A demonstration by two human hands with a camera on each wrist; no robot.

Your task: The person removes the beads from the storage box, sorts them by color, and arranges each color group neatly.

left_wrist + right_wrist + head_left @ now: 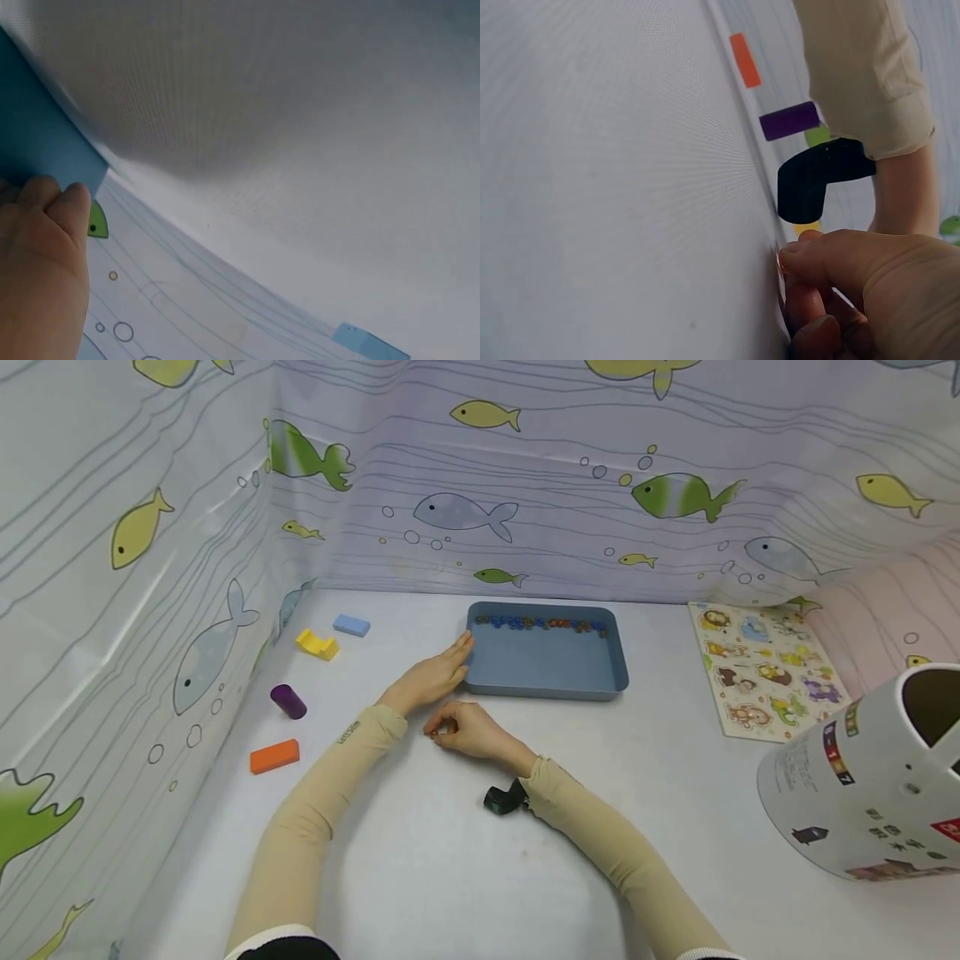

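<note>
A blue-grey tray [547,660] stands at the back middle of the table, with a row of small blue, brown and orange beads [525,622] along its far side. My left hand [431,679] lies against the tray's left wall, fingers extended; the left wrist view shows its fingertips at the tray's side [45,127]. Just in front of the tray's near left corner, my right hand [472,731] is low over the table. Its thumb and fingertips pinch a small orange bead [433,733], mostly hidden by the fingers.
On the left lie a blue block [352,625], a yellow curved block [317,645], a purple cylinder [288,702] and an orange block [274,757]. A sticker sheet [765,668] and a large white cylinder [862,777] are at right. A dark strapped device [504,798] sits by the right wrist.
</note>
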